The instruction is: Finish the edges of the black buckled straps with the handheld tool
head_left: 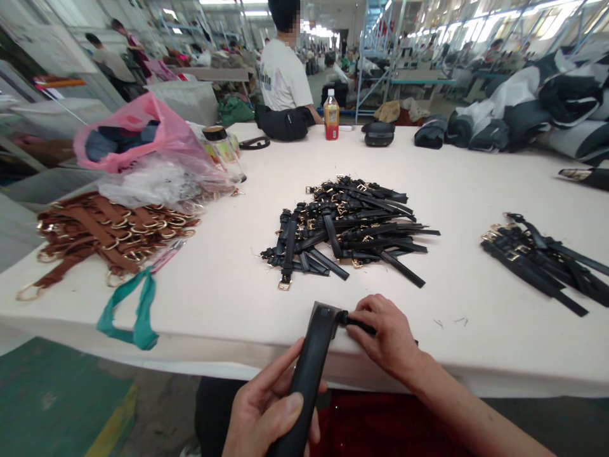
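- Down at the near edge of the table [228,285], your left hand [271,412] is clenched round the handle of the black tool [311,362]. Your thumb lies along its side, and its head points away from you, over the table edge.
- Just past that, your right hand [387,336] pinches a black strap [356,324] between thumb and fingertips. The strap's end touches the tool's head.
- By my read, you're working one strap end against that head. The next move calls for a steady handle and a pinch close to the tip, so the narrow end doesn't skid off.
- That strap looks thin, dark and matte. Most of it is hidden under your hand, so I cannot tell whether it carries a buckle.
- Mid-table now: a pile of black straps [347,228] with gold buckles, tangled and crossing.
- Off to your right, well apart, lies a second, smaller black bundle [537,254].
- To your left are brown straps [104,231] with metal rings, and a teal ribbon [137,311] drooping over the edge.
- Farther back are a pink bag [137,133] and a bottle [332,114].
- A person [285,82] sits at the far side, back turned.
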Demonstrator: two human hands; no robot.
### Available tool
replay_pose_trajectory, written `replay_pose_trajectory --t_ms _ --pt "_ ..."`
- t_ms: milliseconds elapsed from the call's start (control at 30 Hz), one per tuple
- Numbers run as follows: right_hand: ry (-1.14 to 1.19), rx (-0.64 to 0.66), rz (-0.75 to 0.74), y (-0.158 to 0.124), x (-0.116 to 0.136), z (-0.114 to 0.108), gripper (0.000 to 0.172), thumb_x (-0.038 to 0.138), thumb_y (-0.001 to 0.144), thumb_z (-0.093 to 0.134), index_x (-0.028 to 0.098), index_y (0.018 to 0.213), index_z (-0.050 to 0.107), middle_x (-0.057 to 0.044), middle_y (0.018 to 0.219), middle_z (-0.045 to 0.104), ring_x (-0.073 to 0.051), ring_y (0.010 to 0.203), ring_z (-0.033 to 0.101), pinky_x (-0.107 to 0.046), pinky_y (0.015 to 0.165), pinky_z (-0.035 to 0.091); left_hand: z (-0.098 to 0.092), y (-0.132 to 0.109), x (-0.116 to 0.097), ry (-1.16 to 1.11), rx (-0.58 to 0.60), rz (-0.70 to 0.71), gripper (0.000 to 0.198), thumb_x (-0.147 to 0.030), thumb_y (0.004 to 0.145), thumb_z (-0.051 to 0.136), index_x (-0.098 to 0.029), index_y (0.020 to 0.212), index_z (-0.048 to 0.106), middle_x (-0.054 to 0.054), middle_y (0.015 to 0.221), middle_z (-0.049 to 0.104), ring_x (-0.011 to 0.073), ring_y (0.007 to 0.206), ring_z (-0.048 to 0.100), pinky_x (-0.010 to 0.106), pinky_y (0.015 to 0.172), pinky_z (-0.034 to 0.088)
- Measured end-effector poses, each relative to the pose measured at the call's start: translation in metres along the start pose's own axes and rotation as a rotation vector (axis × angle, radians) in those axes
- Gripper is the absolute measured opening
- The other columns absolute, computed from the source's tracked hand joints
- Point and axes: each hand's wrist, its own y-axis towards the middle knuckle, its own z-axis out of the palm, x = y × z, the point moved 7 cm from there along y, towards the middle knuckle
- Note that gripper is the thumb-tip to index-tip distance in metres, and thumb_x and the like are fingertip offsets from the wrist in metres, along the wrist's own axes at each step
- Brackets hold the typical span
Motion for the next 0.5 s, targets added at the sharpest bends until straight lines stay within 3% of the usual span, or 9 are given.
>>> replay_pose_trajectory --t_ms 200,367,500 --pt "0.003 -0.013 -0.016 0.005 0.0009 0.0069 0.013 0.024 0.084 0.055 0.021 0.08 0.066 -0.005 0.084 0.06 -0.018 0.082 0.051 -0.032 0.075 0.038 -0.0003 0.0005 0.0021 -0.018 0.029 0.004 0.046 -0.025 0.07 0.072 -0.028 0.116 0.063 0.013 0.08 0.075 0.0238 0.044 0.066 0.026 0.034 0.049" --pt "-0.02 0.048 -0.088 0.0069 0.0067 0.0098 0.013 0.02 0.087 0.049 0.019 0.08 0.061 -0.005 0.086 0.059 -0.018 0.085 0.05 -0.032 0.077 0.036 0.0 0.0001 0.0012 -0.014 0.032 0.014 0.045 -0.025 0.072 0.07 -0.028 0.116 0.063 0.014 0.081 0.075 0.023 0.045 0.066 0.025 0.035 0.049" --pt "0.006 0.102 -0.059 0.0085 0.0069 0.0109 0.012 0.02 0.087 0.048 0.018 0.078 0.055 -0.005 0.086 0.057 -0.018 0.084 0.048 -0.032 0.077 0.036 0.0001 -0.0004 0.0003 -0.006 0.021 0.015 0.044 -0.022 0.072 0.07 -0.027 0.115 0.064 0.014 0.08 0.075 0.0228 0.044 0.065 0.025 0.034 0.047"
